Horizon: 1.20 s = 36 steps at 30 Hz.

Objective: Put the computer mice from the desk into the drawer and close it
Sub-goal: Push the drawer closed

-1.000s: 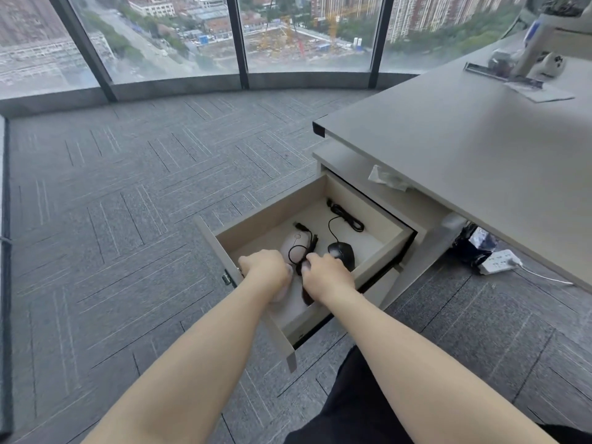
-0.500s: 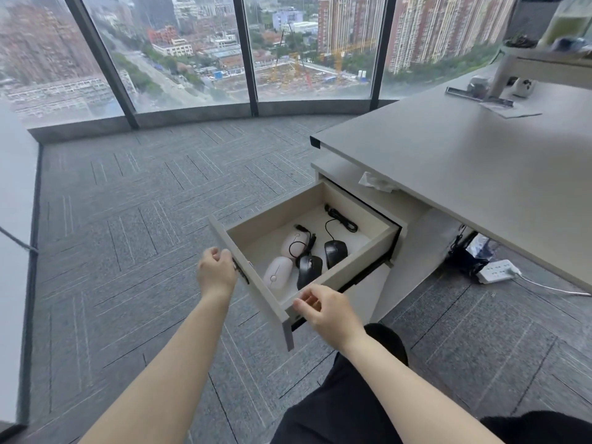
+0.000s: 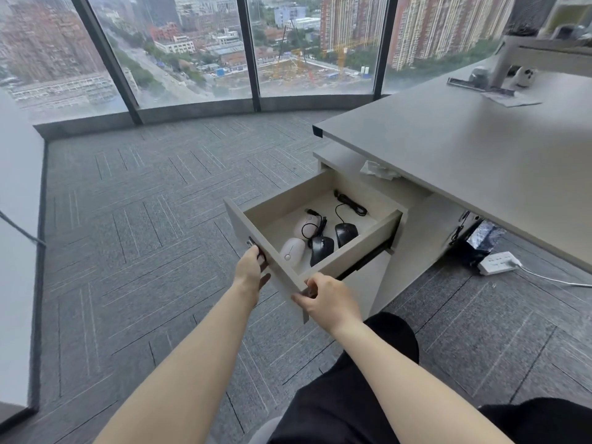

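The left hand [image 3: 251, 267] had its fingers flat against the drawer [image 3: 256, 232] front at mid-frame, gripping nothing as far as the angle allowed. The right hand [image 3: 326, 296] curled around the front panel's lower corner. The drawer stood pulled out, four mice inside: two white mice [image 3: 292, 249] left, two black mice [image 3: 321, 248] right, below the desk [image 3: 464, 145].

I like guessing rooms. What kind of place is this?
Probably a high-rise office: a grey desk, a drawer holding computer mice, and tall windows looking down over a city.
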Motion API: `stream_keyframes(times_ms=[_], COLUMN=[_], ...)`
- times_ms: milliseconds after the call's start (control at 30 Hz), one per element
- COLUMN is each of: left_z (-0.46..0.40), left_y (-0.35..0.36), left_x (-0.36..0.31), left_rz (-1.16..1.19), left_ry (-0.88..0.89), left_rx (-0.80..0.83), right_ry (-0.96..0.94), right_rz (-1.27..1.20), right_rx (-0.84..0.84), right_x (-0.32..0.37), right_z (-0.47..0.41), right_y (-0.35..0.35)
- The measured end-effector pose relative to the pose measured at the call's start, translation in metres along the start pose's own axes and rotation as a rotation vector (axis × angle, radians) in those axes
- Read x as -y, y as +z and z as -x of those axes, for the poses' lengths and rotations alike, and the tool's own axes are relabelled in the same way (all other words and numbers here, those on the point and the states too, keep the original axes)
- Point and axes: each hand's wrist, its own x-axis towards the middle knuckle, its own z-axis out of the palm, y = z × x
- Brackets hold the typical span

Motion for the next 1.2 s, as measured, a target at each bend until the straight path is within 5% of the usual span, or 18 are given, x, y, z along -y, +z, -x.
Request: stream_keyframes(times_ms=[500,1200], left_z=[-0.063,-0.112], left_y=[0.139,0.258], left_x=[-0.004,-0.015], left_rz=[0.135,0.376], left_ry=[-0.062,-0.175], left_rx=[0.18,0.261], right_ry=[0.463,0.554], right_rz=[-0.117,-0.189], right_rx=[-0.319,-0.392], right_x=[-0.076,-0.151], right_z=[-0.061,-0.131], right_y=[-0.067,-0.129])
